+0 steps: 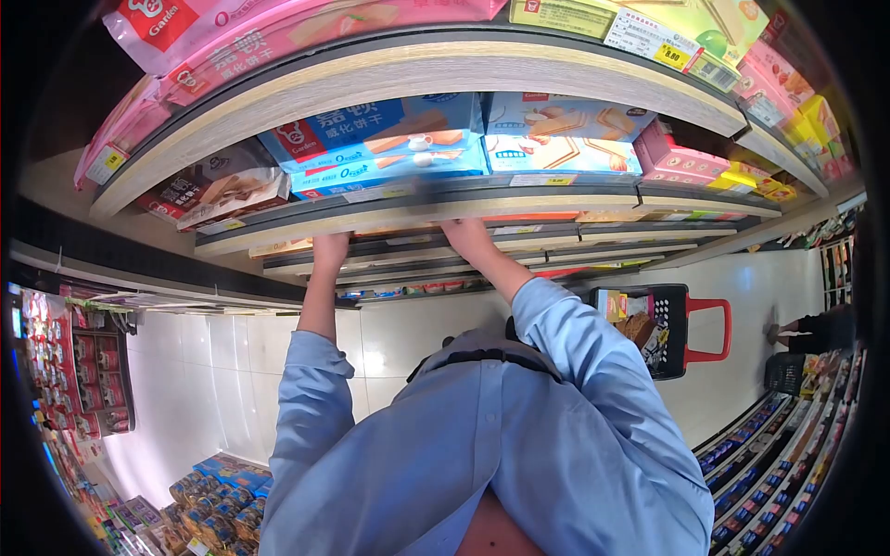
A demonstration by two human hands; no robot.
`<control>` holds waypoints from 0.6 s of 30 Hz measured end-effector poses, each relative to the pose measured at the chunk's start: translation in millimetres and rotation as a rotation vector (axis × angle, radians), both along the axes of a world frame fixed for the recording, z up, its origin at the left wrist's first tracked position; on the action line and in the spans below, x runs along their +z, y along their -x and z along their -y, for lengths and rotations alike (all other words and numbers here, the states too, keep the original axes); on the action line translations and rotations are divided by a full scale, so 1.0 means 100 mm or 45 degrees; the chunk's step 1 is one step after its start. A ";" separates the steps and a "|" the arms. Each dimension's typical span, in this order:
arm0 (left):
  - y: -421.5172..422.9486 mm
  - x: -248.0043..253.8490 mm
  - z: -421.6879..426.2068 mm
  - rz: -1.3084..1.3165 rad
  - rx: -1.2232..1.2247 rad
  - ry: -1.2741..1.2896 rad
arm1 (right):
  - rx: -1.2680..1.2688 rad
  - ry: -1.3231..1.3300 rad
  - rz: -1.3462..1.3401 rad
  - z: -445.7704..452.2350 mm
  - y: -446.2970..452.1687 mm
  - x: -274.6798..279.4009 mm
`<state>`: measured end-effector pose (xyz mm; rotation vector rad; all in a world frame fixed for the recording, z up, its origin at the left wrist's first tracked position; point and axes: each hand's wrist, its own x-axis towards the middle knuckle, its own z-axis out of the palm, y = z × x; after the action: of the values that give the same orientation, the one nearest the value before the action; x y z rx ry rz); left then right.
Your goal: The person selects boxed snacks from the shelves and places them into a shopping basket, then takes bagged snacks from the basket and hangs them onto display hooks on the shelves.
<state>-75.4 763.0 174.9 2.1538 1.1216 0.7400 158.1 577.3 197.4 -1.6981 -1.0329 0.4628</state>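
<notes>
Left grip [331, 246], right grip [467, 238], cannot tell if pinching, pale wood-grained shelf edge [556, 201]

"Garden" marks the pink packet [202, 26] and the blue packet [357, 136], which adds "威化饼干".

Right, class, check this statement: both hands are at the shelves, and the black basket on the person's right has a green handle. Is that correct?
Not quite: the black basket has a red handle, not a green one, as the head view shows. The rest stands: the left hand and right hand are at the shelves.
</notes>
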 end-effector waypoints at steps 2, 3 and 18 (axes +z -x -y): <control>0.02 0.08 0.04 0.023 0.001 0.094 | 0.019 -0.022 -0.087 0.02 0.02 0.12; 0.03 0.09 0.07 0.039 0.004 0.108 | 0.040 0.017 -0.109 0.03 0.02 0.15; 0.12 -0.14 0.41 0.536 0.374 -0.049 | 0.047 -0.047 -0.372 0.78 -0.10 -0.34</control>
<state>-87.1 722.2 160.9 1.7611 1.2058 1.2857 168.4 499.6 163.4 -1.5269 -0.8548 0.6889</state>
